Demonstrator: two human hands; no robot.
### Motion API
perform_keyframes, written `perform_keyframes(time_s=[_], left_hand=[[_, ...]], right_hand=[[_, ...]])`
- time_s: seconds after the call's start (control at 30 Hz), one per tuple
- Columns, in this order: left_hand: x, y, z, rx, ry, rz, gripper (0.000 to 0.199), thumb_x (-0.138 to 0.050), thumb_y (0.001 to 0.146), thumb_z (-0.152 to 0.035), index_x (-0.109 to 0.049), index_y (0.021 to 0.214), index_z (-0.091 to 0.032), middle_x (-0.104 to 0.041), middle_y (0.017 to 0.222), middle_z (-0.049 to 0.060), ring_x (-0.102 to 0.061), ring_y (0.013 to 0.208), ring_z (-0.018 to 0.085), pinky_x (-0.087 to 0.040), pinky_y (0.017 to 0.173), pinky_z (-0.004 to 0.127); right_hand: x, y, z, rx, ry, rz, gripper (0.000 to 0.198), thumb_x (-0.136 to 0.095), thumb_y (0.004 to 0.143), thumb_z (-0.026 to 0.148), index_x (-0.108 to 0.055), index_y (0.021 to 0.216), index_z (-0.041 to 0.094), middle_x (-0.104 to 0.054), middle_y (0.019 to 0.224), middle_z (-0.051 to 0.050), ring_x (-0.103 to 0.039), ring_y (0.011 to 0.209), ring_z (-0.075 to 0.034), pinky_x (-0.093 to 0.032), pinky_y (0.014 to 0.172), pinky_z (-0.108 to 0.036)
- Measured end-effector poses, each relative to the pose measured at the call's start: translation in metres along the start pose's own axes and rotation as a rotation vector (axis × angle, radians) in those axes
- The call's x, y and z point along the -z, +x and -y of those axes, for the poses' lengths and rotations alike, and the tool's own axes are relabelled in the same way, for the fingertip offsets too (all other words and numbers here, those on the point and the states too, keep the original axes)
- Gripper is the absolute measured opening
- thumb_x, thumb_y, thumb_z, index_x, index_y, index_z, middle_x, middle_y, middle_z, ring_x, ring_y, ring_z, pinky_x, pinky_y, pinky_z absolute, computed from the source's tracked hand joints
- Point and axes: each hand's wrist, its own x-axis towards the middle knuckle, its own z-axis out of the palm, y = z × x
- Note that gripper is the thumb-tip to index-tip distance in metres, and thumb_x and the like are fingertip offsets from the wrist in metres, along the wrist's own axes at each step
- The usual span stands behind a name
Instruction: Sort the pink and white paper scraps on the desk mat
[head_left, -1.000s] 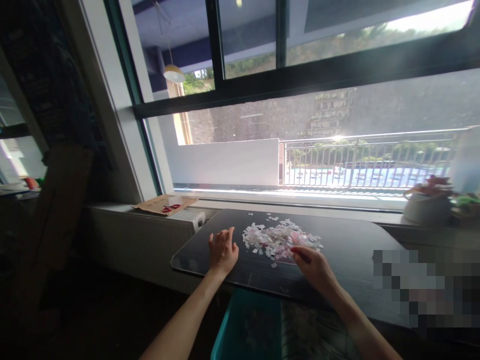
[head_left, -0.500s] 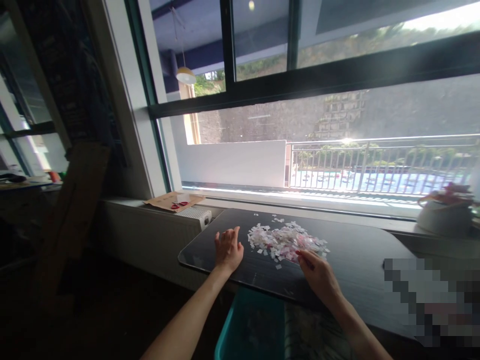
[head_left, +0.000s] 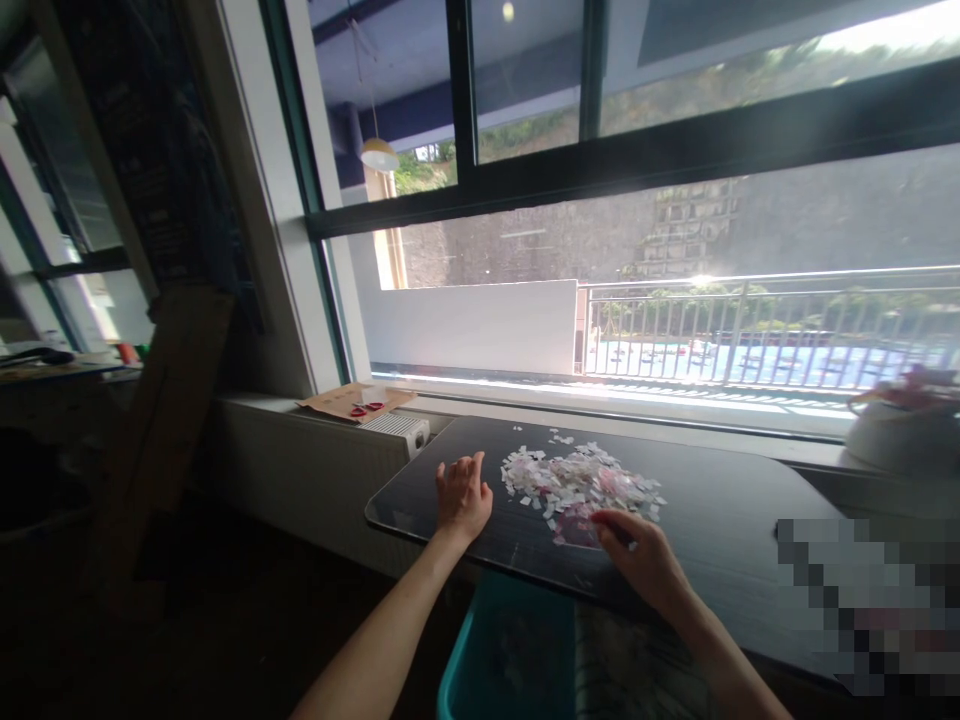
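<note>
A loose pile of small white and pinkish paper scraps (head_left: 562,478) lies on the dark table (head_left: 720,520). At the pile's near right side, my right hand (head_left: 646,555) pinches the edge of a thin, see-through pinkish plastic piece (head_left: 577,528), perhaps a small bag. The plastic lies low over the front of the scraps, and its exact shape is hard to make out. Left of the pile, my left hand (head_left: 463,500) rests by the table edge with its fingers apart, holding nothing and not touching the scraps.
A teal bin (head_left: 459,650) stands under the table's front edge. Red-handled scissors (head_left: 367,409) lie on brown paper (head_left: 330,401) over the radiator at the left. A white pot (head_left: 900,435) sits on the windowsill at the right, above a blurred-out patch.
My right hand has drawn the pinkish plastic piece slightly toward the table's front edge, so more of it shows. My left hand stays in place. The view has shifted a little.
</note>
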Motion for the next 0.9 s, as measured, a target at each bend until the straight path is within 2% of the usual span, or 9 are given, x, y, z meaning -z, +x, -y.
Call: perform_keyframes(time_s=[0.13, 0.33, 0.7, 0.9], left_hand=[[-0.001, 0.000, 0.001, -0.003, -0.004, -0.007, 0.048, -0.047, 0.075, -0.014, -0.046, 0.123, -0.018, -0.059, 0.110, 0.011, -0.051, 0.108, 0.026, -0.023, 0.103, 0.052], [0.000, 0.000, 0.000, -0.002, -0.003, -0.003, 0.048, -0.046, 0.076, -0.014, -0.046, 0.124, -0.018, -0.060, 0.111, 0.011, -0.051, 0.108, 0.026, -0.023, 0.103, 0.052], [-0.002, 0.000, 0.002, -0.005, 0.002, -0.012, 0.048, -0.046, 0.076, -0.014, -0.046, 0.123, -0.019, -0.059, 0.110, 0.011, -0.051, 0.107, 0.026, -0.023, 0.103, 0.052], [-0.002, 0.000, 0.001, -0.005, 0.002, -0.008, 0.048, -0.047, 0.075, -0.014, -0.046, 0.123, -0.019, -0.059, 0.109, 0.010, -0.052, 0.107, 0.027, -0.025, 0.103, 0.052]], right_hand=[[0.000, 0.000, 0.000, -0.053, -0.006, -0.066, 0.028, -0.051, 0.078, 0.033, -0.073, 0.087, 0.018, -0.074, 0.080, -0.007, -0.066, 0.069, -0.020, -0.051, 0.065, -0.029], [-0.001, -0.001, 0.001, -0.027, 0.094, 0.093, 0.026, -0.054, 0.077, 0.032, -0.073, 0.086, 0.018, -0.073, 0.073, -0.004, -0.065, 0.064, -0.018, -0.050, 0.059, -0.026], [-0.002, 0.002, -0.010, -0.139, -0.005, -0.042, 0.032, -0.050, 0.079, 0.037, -0.072, 0.093, 0.018, -0.074, 0.080, -0.006, -0.067, 0.072, -0.021, -0.051, 0.067, -0.030], [-0.002, 0.002, -0.008, -0.114, 0.056, 0.027, 0.028, -0.053, 0.076, 0.035, -0.073, 0.085, 0.018, -0.073, 0.073, -0.004, -0.065, 0.064, -0.019, -0.050, 0.061, -0.027]])
